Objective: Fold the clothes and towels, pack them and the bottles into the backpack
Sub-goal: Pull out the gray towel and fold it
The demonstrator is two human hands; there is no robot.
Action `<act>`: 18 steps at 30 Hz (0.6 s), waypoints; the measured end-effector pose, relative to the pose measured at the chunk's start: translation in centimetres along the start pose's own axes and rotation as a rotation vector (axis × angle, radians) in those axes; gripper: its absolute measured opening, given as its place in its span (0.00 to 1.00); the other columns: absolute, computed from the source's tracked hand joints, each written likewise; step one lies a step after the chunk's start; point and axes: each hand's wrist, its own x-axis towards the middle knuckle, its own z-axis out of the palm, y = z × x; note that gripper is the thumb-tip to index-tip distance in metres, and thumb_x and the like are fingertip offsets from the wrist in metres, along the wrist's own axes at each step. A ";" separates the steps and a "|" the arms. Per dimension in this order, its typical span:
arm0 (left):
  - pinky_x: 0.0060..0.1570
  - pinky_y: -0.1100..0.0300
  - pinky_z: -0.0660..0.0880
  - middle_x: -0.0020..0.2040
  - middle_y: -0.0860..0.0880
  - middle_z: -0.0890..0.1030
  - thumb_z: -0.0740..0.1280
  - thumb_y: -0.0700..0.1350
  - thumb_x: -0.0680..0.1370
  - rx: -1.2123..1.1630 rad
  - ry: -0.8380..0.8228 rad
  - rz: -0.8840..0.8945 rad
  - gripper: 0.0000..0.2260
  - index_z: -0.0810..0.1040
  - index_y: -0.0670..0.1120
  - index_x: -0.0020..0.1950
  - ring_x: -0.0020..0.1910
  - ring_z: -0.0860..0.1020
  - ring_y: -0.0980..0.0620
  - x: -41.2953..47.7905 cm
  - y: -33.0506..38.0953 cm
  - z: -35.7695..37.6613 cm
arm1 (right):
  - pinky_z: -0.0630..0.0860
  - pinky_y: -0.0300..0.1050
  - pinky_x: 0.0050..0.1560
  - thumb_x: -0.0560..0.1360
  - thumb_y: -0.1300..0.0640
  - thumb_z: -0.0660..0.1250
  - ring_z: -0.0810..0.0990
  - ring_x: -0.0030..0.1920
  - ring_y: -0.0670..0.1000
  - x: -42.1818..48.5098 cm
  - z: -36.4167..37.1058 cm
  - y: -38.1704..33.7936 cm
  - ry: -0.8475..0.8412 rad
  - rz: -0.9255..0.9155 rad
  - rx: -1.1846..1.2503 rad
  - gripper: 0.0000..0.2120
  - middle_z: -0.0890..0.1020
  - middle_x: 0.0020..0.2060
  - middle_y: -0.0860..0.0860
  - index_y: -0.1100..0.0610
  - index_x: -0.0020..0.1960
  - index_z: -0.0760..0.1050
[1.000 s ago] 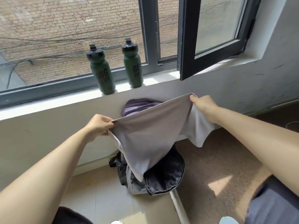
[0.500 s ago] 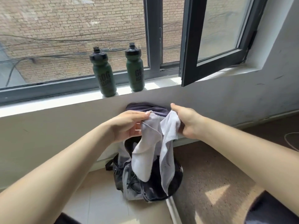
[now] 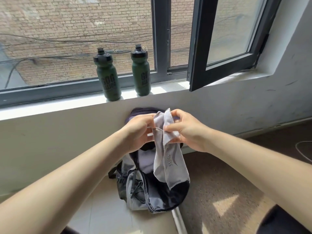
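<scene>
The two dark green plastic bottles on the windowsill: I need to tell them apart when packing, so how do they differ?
The left dark green bottle stands nearer the sill's front edge, while the right dark green bottle sits further back, by the window frame. The left one shows more of its black lettering; the right one's print is turned partly away. Both are upright, black-capped and alike in shape.

Bare room of a home: scuffed wall [image 3: 236, 105], window sill [image 3: 50, 107], tiled floor [image 3: 104, 217].

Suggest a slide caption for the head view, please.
Both hands fold a grey towel above the open backpack.
</scene>
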 end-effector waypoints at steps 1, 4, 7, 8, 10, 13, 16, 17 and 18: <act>0.45 0.55 0.75 0.50 0.43 0.80 0.53 0.30 0.70 0.024 0.022 -0.001 0.25 0.80 0.37 0.62 0.44 0.78 0.48 0.1 0.1 -0.4 | 0.81 0.46 0.39 0.77 0.69 0.69 0.84 0.47 0.53 0.1 -0.4 0.0 0.020 -0.028 -0.022 0.15 0.82 0.52 0.61 0.59 0.61 0.74; 0.40 0.57 0.74 0.46 0.43 0.81 0.50 0.28 0.69 0.036 0.066 -0.002 0.27 0.80 0.36 0.61 0.41 0.78 0.49 0.2 0.5 -1.4 | 0.80 0.44 0.36 0.75 0.69 0.70 0.83 0.41 0.52 0.4 -1.9 0.1 0.125 -0.125 -0.119 0.17 0.82 0.48 0.64 0.59 0.62 0.73; 0.37 0.59 0.75 0.41 0.45 0.82 0.48 0.26 0.69 -0.023 0.048 0.005 0.28 0.81 0.39 0.57 0.38 0.79 0.50 -0.1 0.9 -1.8 | 0.80 0.48 0.39 0.75 0.70 0.70 0.79 0.37 0.51 0.4 -2.8 0.1 0.130 -0.206 -0.159 0.23 0.78 0.42 0.60 0.56 0.66 0.72; 0.40 0.57 0.75 0.42 0.44 0.81 0.48 0.26 0.69 -0.052 0.036 0.010 0.28 0.81 0.39 0.58 0.39 0.79 0.49 -0.2 1.0 -1.7 | 0.80 0.49 0.40 0.75 0.71 0.70 0.78 0.37 0.51 0.2 -2.8 -0.1 0.105 -0.237 -0.174 0.22 0.78 0.41 0.57 0.55 0.65 0.74; 0.46 0.54 0.74 0.47 0.40 0.79 0.50 0.28 0.69 -0.105 0.034 0.005 0.26 0.78 0.38 0.59 0.44 0.79 0.46 -0.3 1.2 -1.7 | 0.79 0.47 0.41 0.74 0.73 0.68 0.76 0.39 0.52 -0.1 -2.2 -0.2 0.040 -0.290 -0.216 0.16 0.78 0.40 0.57 0.57 0.56 0.81; 0.45 0.53 0.69 0.52 0.41 0.70 0.59 0.34 0.63 -0.162 0.032 -0.036 0.21 0.72 0.42 0.56 0.46 0.70 0.40 -0.2 1.6 -1.1 | 0.77 0.43 0.43 0.74 0.75 0.67 0.76 0.41 0.52 -0.6 -0.8 0.2 -0.062 -0.292 -0.210 0.12 0.79 0.40 0.59 0.62 0.48 0.83; 0.47 0.51 0.74 0.55 0.41 0.71 0.64 0.34 0.59 -0.272 0.089 -0.057 0.26 0.70 0.43 0.57 0.52 0.71 0.39 0.3 1.3 -1.0 | 0.78 0.42 0.45 0.75 0.72 0.70 0.77 0.41 0.49 -1.1 0.1 0.2 -0.116 -0.316 -0.212 0.13 0.79 0.42 0.57 0.59 0.55 0.82; 0.51 0.49 0.76 0.54 0.40 0.73 0.63 0.33 0.60 -0.298 0.092 -0.053 0.25 0.72 0.41 0.57 0.53 0.74 0.39 0.3 1.1 -1.0 | 0.78 0.41 0.44 0.75 0.71 0.70 0.78 0.41 0.49 -1.2 0.3 0.1 -0.127 -0.328 -0.197 0.14 0.79 0.43 0.57 0.58 0.57 0.82; 0.57 0.46 0.77 0.53 0.38 0.76 0.62 0.33 0.64 -0.303 0.094 -0.044 0.21 0.73 0.39 0.58 0.55 0.77 0.38 0.4 0.9 -1.0 | 0.78 0.39 0.44 0.75 0.71 0.71 0.80 0.41 0.48 -1.3 0.4 0.0 -0.138 -0.342 -0.183 0.16 0.79 0.43 0.57 0.57 0.59 0.81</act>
